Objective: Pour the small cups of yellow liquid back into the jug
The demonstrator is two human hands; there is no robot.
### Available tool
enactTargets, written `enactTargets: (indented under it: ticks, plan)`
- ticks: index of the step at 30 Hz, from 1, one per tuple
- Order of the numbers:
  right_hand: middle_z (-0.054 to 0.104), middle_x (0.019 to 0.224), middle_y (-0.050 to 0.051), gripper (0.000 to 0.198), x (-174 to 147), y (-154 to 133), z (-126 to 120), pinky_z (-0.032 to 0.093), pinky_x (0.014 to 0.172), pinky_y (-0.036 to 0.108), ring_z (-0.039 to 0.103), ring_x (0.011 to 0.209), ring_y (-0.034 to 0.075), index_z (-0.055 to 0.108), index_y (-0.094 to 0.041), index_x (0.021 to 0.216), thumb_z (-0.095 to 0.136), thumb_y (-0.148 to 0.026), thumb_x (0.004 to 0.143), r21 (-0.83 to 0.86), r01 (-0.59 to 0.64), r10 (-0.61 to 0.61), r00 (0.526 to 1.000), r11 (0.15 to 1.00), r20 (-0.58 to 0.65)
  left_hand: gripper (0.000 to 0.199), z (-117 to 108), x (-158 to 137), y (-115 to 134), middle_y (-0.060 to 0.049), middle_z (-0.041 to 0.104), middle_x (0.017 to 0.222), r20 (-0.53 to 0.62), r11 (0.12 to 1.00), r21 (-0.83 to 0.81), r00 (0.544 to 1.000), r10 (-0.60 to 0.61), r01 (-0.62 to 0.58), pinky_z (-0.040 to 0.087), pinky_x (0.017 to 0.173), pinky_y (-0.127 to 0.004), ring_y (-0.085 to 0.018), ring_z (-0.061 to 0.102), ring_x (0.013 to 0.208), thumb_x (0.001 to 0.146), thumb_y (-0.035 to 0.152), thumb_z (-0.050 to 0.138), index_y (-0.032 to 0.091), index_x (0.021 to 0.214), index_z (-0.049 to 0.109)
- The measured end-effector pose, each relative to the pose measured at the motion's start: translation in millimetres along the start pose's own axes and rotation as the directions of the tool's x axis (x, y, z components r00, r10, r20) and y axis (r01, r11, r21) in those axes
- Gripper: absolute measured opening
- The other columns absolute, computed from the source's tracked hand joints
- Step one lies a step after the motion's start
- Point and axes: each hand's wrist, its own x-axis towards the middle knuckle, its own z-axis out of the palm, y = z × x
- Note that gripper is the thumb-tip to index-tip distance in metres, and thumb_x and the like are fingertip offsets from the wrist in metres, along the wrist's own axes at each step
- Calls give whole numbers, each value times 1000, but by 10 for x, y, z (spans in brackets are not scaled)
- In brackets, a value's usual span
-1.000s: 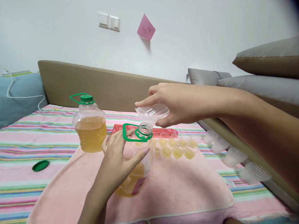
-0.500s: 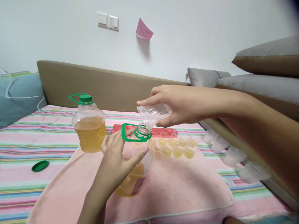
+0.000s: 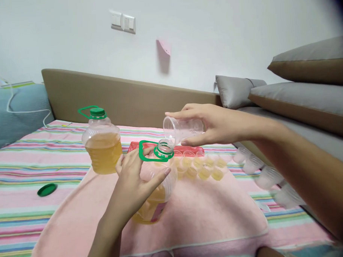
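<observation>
Clear cup: has swung from a downward tilt to almost level since the earlier frame, lying near the frame's centre with its rim to the left, at the mouth of the uncapped bottle; whether the two touch I cannot tell
Pink note: on the wall at upper centre, now curled more edge-on than before
Right hand: part-way closed round the cup, thumb below, a finger along the top
Left hand: spread wide round the shoulder of the uncapped bottle, thumb on the near side
Uncapped bottle: upright at lower centre on the pink mat, amber liquid inside, green handle at its neck
Capped bottle: left of centre, part full
Green lid: flat on the striped sheet, at left
Small cups: rows right of centre, yellow liquid in them
</observation>
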Motion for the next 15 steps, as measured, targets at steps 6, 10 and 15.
enactTargets:
  ticks: [6,10,15]
  plan:
    - [65,121,11,82,79,-15,-22,52,92,40,63,103,27,51,-24,168,75,-34,91,-75,33,-33,999,997,-1,45,-8,-10,2,-4,73,138,-3,1000,4,1000,8,-8,32,120,-67,-38,61,131,93,62,75,35,129,69]
    - [65,125,11,83,117,-92,-49,52,97,41,61,111,29,53,-26,167,77,-28,88,-127,63,-64,998,990,-2,47,-13,-3,18,-5,72,140,9,1000,8,1000,-3,3,33,120,-66,-38,60,134,94,63,74,34,131,69]
    - [65,132,10,81,194,-216,-119,51,103,44,58,122,31,58,-31,163,76,-20,86,-210,87,-80,996,974,41,49,-6,8,25,-7,72,139,13,1000,15,1000,-20,20,32,120,-65,-39,60,134,94,63,73,32,131,70]
